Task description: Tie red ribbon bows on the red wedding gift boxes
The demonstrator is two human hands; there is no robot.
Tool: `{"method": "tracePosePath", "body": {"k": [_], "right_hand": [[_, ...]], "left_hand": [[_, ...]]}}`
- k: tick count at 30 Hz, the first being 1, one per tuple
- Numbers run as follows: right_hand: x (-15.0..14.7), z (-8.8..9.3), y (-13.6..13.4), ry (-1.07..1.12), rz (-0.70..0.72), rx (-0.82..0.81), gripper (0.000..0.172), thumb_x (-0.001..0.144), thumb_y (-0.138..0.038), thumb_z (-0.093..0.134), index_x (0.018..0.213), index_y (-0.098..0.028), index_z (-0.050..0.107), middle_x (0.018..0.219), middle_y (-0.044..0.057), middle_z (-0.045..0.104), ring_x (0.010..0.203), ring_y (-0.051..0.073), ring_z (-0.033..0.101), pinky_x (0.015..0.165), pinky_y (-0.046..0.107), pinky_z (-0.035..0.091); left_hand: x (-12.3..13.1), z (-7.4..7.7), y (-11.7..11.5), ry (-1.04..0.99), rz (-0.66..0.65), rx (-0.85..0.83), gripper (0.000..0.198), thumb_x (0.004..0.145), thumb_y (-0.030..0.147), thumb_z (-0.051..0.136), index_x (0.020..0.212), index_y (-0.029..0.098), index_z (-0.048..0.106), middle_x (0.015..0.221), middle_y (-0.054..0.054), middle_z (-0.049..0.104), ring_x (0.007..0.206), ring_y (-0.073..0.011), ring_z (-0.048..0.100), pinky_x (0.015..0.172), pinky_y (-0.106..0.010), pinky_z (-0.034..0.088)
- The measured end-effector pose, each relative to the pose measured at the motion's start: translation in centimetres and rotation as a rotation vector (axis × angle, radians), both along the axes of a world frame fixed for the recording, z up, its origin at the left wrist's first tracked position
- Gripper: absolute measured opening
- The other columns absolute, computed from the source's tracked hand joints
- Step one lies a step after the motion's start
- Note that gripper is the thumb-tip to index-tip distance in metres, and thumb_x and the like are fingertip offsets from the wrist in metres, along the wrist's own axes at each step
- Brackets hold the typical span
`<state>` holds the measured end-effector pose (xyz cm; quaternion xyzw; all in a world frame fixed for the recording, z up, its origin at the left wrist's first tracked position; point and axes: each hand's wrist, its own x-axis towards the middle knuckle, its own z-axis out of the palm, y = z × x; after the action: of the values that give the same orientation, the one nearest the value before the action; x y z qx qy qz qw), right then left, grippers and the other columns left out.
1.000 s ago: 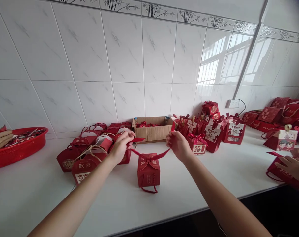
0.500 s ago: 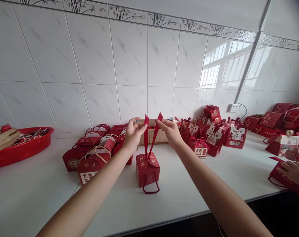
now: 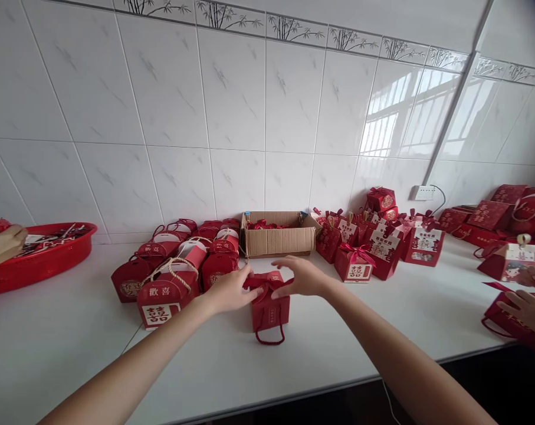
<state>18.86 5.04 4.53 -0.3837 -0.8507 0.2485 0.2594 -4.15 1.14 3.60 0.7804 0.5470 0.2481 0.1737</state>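
A small red gift box (image 3: 271, 311) with a red cord loop at its front stands on the white counter (image 3: 320, 348). Both my hands are down at its top, working a red ribbon (image 3: 267, 285). My left hand (image 3: 230, 290) pinches the ribbon at the box's left upper edge. Over the right side of the top, my right hand (image 3: 299, 277) has its fingers curled on the ribbon. Most of the ribbon is hidden under my fingers.
Red handled boxes (image 3: 170, 277) crowd the counter to the left, a cardboard carton (image 3: 279, 239) of ribbons sits behind, and bowed boxes (image 3: 373, 242) stand to the right. A red basin (image 3: 37, 260) with another person's hand (image 3: 2, 245) is far left; another person's hands (image 3: 526, 304) hold a red box at right.
My hands first pulled the ribbon ends out sideways, then raised them together above the box, and now have dropped to the box top with the ribbon bunched there.
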Motion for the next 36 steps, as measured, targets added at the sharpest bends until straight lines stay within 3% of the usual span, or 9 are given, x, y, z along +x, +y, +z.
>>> {"method": "tracePosePath", "body": {"k": [2, 5, 11, 16, 24, 31, 34, 36], "right_hand": [[-1.1, -0.8, 0.6, -0.107, 0.05, -0.041, 0.089, 0.047, -0.052, 0.084, 0.127, -0.025, 0.056, 0.126, 0.011, 0.055, 0.113, 0.032, 0.052, 0.089, 0.041, 0.043], [-1.9, -1.6, 1.4, -0.161, 0.062, -0.089, 0.098, 0.048, -0.056, 0.082, 0.135, -0.023, 0.048, 0.131, 0.015, 0.05, 0.114, 0.034, 0.05, 0.087, 0.042, 0.044], [-1.6, -2.4, 1.1, -0.079, 0.089, -0.084, 0.074, 0.054, -0.053, 0.081, 0.122, -0.032, 0.061, 0.114, 0.007, 0.053, 0.101, 0.025, 0.055, 0.087, 0.037, 0.044], [-1.5, -3.1, 0.8, -0.025, 0.058, -0.094, 0.067, 0.054, -0.052, 0.082, 0.114, -0.031, 0.065, 0.113, 0.007, 0.05, 0.098, 0.022, 0.055, 0.089, 0.037, 0.045], [-1.6, -3.4, 0.6, 0.016, 0.025, -0.107, 0.053, 0.054, -0.049, 0.083, 0.1, -0.027, 0.07, 0.113, 0.006, 0.051, 0.099, 0.022, 0.055, 0.087, 0.036, 0.045], [-1.3, -3.4, 0.5, 0.006, 0.022, -0.098, 0.06, 0.056, -0.05, 0.081, 0.107, -0.024, 0.065, 0.116, 0.007, 0.051, 0.1, 0.022, 0.055, 0.087, 0.036, 0.045], [-1.2, -2.9, 0.6, -0.028, 0.021, -0.094, 0.08, 0.052, -0.053, 0.082, 0.123, -0.025, 0.056, 0.121, 0.01, 0.049, 0.103, 0.025, 0.053, 0.086, 0.038, 0.045], [-1.3, -2.6, 0.6, -0.084, 0.036, -0.088, 0.086, 0.05, -0.056, 0.082, 0.126, -0.025, 0.056, 0.12, 0.01, 0.048, 0.101, 0.026, 0.053, 0.085, 0.039, 0.045]], "left_hand": [[0.3, -0.4, 0.4, 0.012, -0.009, -0.032, 0.038, 0.072, 0.056, 0.058, 0.088, 0.022, 0.054, 0.077, -0.002, 0.061, 0.068, -0.0203, 0.056, 0.061, -0.028, 0.036], [0.5, -0.4, 1.0, 0.01, -0.025, -0.071, 0.037, 0.07, 0.056, 0.06, 0.081, 0.021, 0.051, 0.071, 0.001, 0.057, 0.065, -0.0182, 0.053, 0.057, -0.026, 0.033], [0.5, -0.9, 1.7, -0.073, -0.067, -0.11, 0.039, 0.067, 0.053, 0.064, 0.085, 0.019, 0.055, 0.082, -0.001, 0.061, 0.076, -0.0195, 0.056, 0.064, -0.026, 0.038], [0.7, -1.4, 2.0, -0.139, -0.104, -0.123, 0.039, 0.067, 0.05, 0.065, 0.088, 0.017, 0.06, 0.084, -0.003, 0.063, 0.078, -0.0203, 0.057, 0.067, -0.028, 0.042], [1.2, -0.8, 1.9, -0.169, -0.175, -0.168, 0.036, 0.066, 0.047, 0.067, 0.085, 0.016, 0.063, 0.081, -0.003, 0.062, 0.076, -0.0193, 0.055, 0.066, -0.028, 0.04], [1.2, -0.4, 1.6, -0.225, -0.147, -0.233, 0.038, 0.063, 0.049, 0.07, 0.082, 0.017, 0.06, 0.07, 0.002, 0.056, 0.066, -0.0158, 0.051, 0.058, -0.026, 0.035], [1.3, -0.2, 1.5, -0.27, -0.127, -0.278, 0.041, 0.063, 0.05, 0.07, 0.086, 0.017, 0.063, 0.075, -0.001, 0.062, 0.073, -0.0195, 0.057, 0.062, -0.028, 0.039], [1.4, -0.1, 1.5, -0.313, -0.12, -0.316, 0.043, 0.067, 0.053, 0.066, 0.093, 0.018, 0.066, 0.086, -0.005, 0.068, 0.085, -0.023, 0.061, 0.07, -0.03, 0.044]]}}
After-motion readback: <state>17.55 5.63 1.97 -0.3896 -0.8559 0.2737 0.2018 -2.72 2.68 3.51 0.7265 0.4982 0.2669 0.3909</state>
